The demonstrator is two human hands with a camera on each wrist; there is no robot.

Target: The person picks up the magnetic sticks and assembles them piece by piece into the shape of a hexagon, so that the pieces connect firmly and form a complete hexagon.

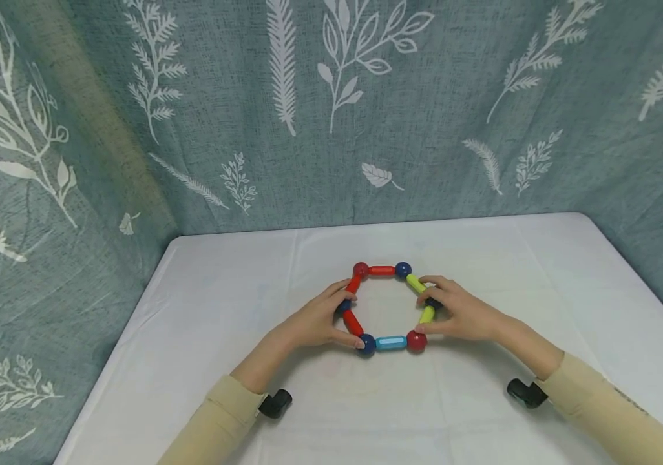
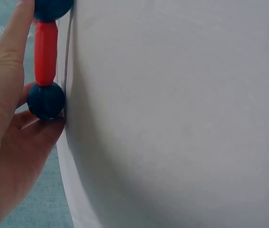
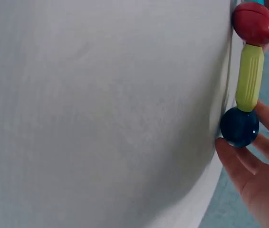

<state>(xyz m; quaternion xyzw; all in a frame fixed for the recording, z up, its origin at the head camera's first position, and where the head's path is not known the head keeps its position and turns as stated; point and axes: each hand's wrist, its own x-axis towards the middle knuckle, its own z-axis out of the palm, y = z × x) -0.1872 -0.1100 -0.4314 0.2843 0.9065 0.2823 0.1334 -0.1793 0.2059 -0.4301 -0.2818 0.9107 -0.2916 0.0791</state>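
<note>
A closed six-sided ring of magnetic rods and balls lies on the white table, with a red rod [image 1: 382, 270] at its far side and a light blue rod [image 1: 391, 343] at its near side. My left hand [image 1: 316, 321] holds the ring's left side, its thumb by the near blue ball [image 1: 368, 345] and fingers around the left corner's blue ball [image 2: 46, 100]. On the right side, my right hand [image 1: 464, 311] grips around another blue ball [image 3: 239, 127], between two yellow-green rods [image 3: 250, 78]. Its thumb is at the near red ball [image 1: 416, 340].
White cloth covers the table [image 1: 238, 271]. Behind and to the sides hangs a grey-green curtain [image 1: 320, 174] with white leaf prints. Small black cameras [image 1: 276, 403] sit under both wrists, near the beige sleeve cuffs.
</note>
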